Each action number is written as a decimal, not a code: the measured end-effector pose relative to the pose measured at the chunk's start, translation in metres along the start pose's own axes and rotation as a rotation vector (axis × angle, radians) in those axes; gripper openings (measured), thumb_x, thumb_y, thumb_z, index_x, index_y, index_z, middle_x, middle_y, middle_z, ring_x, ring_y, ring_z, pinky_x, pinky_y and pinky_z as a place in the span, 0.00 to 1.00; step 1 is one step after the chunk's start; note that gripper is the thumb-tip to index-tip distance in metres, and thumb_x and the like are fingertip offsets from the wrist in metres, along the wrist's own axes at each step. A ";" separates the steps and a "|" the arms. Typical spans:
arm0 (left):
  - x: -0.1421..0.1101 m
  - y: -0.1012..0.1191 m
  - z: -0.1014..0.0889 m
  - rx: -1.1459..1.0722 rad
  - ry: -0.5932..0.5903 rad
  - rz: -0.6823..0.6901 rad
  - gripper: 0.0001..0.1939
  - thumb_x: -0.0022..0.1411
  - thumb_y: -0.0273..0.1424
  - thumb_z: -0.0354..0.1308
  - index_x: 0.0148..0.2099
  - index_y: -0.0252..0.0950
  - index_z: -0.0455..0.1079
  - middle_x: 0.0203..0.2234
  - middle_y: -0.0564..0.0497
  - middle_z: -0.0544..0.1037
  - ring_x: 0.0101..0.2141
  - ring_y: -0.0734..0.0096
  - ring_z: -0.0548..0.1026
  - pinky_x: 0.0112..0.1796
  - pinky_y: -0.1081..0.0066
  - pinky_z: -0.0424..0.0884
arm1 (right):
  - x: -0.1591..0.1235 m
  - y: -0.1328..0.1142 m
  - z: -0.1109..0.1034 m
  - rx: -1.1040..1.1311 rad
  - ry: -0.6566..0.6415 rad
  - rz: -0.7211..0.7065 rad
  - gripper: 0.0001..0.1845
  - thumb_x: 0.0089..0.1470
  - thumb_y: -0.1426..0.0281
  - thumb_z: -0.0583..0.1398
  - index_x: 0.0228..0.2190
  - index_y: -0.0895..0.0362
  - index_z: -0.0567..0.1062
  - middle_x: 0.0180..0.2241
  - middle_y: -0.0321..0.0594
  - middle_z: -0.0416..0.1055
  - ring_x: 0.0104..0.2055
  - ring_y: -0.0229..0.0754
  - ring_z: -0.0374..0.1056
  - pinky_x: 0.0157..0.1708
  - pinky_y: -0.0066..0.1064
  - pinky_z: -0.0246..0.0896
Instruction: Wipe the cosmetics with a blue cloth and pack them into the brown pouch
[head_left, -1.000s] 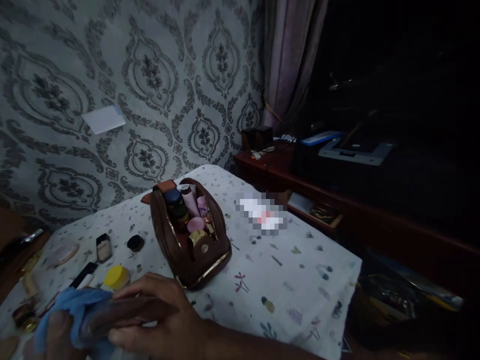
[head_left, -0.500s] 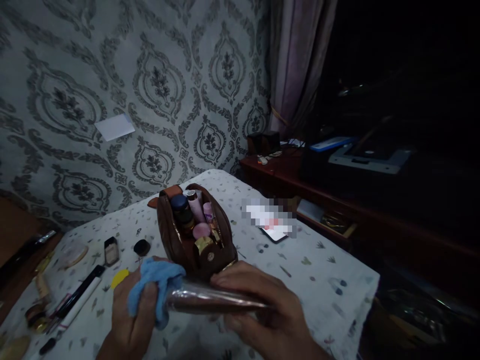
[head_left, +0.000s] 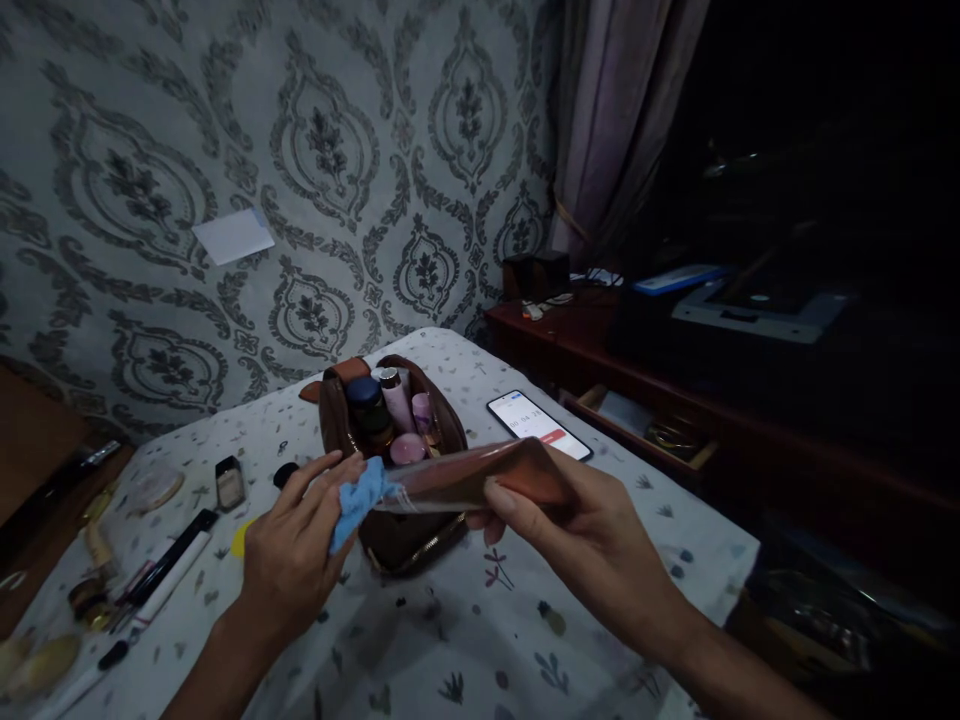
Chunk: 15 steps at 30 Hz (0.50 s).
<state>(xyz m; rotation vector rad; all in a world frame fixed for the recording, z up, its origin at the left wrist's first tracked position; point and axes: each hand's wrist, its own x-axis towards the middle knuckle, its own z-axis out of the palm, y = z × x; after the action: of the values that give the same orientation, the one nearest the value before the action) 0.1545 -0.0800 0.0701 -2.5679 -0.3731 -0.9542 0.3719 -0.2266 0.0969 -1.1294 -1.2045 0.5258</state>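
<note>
Glossy brown packet [head_left: 465, 480], apparently clear plastic over a brown layer, is held at mid-frame, in front of an open brown bag [head_left: 405, 545]. Its right end is clamped by the right hand [head_left: 600, 520], thumb above and fingers beneath. At its left end, a blue cloth [head_left: 358, 505] is pinched by the left hand [head_left: 292, 550] and pressed against the plastic. The two hands are apart, bridged by the packet. Wiping seems to be under way; for any further stroke, firm support at the right end and light cloth pressure would be called for, since the thin film looks liable to crease.

The cloth is soft and bunched, with a nubby texture. The bag appears to be smooth leather or imitation leather, edged by a metal zip; a jar with a dark blue lid [head_left: 365, 392], a pale pink tube [head_left: 397, 400] and a round pink lid [head_left: 408, 449] are gathered inside. At lower left, a squarish glass-like bottle [head_left: 229, 485] and slim black and white tubes [head_left: 171, 565] are laid on the printed white covering [head_left: 517, 650]. A flat phone [head_left: 517, 415] is seen right of the bag.
</note>
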 end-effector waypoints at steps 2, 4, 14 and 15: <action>-0.005 -0.001 0.000 -0.009 0.009 -0.011 0.18 0.68 0.26 0.54 0.59 0.31 0.66 0.49 0.42 0.80 0.52 0.54 0.75 0.48 0.58 0.74 | 0.002 -0.002 -0.001 -0.030 -0.002 -0.016 0.07 0.60 0.66 0.61 0.32 0.56 0.75 0.24 0.35 0.75 0.25 0.37 0.73 0.26 0.23 0.71; -0.009 -0.002 0.001 -0.023 0.012 -0.020 0.18 0.68 0.25 0.53 0.59 0.31 0.66 0.49 0.41 0.80 0.53 0.53 0.74 0.48 0.58 0.74 | 0.004 -0.003 -0.001 -0.051 0.006 -0.018 0.07 0.60 0.65 0.61 0.34 0.55 0.76 0.26 0.35 0.76 0.26 0.37 0.74 0.26 0.24 0.71; -0.016 -0.002 0.003 -0.068 0.009 -0.047 0.20 0.68 0.25 0.53 0.61 0.31 0.64 0.51 0.40 0.78 0.55 0.51 0.72 0.49 0.56 0.74 | 0.023 0.005 -0.002 0.077 0.187 0.042 0.12 0.55 0.61 0.65 0.33 0.57 0.77 0.23 0.35 0.75 0.23 0.38 0.73 0.24 0.26 0.70; -0.017 -0.002 0.003 -0.074 0.010 -0.051 0.20 0.68 0.25 0.53 0.61 0.32 0.63 0.51 0.40 0.78 0.55 0.51 0.72 0.50 0.56 0.74 | 0.026 0.007 -0.002 0.095 0.201 0.042 0.12 0.54 0.60 0.66 0.33 0.57 0.77 0.23 0.35 0.75 0.23 0.38 0.73 0.23 0.26 0.70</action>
<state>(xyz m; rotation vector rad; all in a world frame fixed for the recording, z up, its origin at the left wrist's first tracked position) 0.1431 -0.0789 0.0575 -2.6311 -0.4096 -1.0162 0.3838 -0.2032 0.1024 -1.1009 -0.9742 0.4845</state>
